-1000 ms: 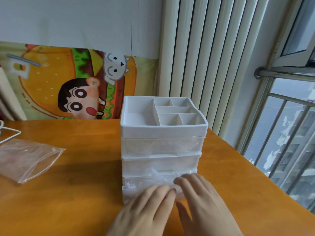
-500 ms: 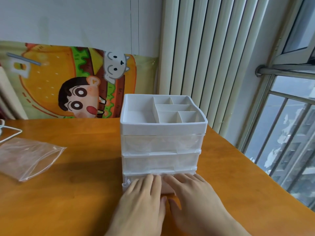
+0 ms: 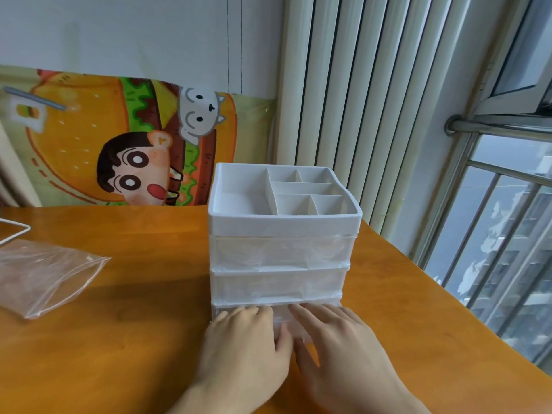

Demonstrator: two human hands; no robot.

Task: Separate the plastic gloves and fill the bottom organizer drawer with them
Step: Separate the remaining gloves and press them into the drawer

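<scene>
A white organizer [image 3: 283, 225] with a compartmented top tray and three translucent drawers stands on the wooden table [image 3: 119, 324]. My left hand [image 3: 248, 339] and my right hand [image 3: 334, 339] lie side by side, fingers straight, pressing flat against the front of the bottom drawer [image 3: 280, 313]. That drawer sits almost flush with the frame. Crumpled clear plastic shows faintly through the drawer fronts. Whether gloves lie under my hands I cannot tell.
A clear zip bag [image 3: 44, 276] lies flat at the table's left. A white wire [image 3: 15, 231] crosses the far left edge. A cartoon banner [image 3: 134, 144] hangs behind, vertical blinds [image 3: 373, 100] and a window [image 3: 507, 234] stand to the right.
Both hands moved forward toward the organizer, and the bottom drawer, which stuck out a second ago, slid in nearly flush.
</scene>
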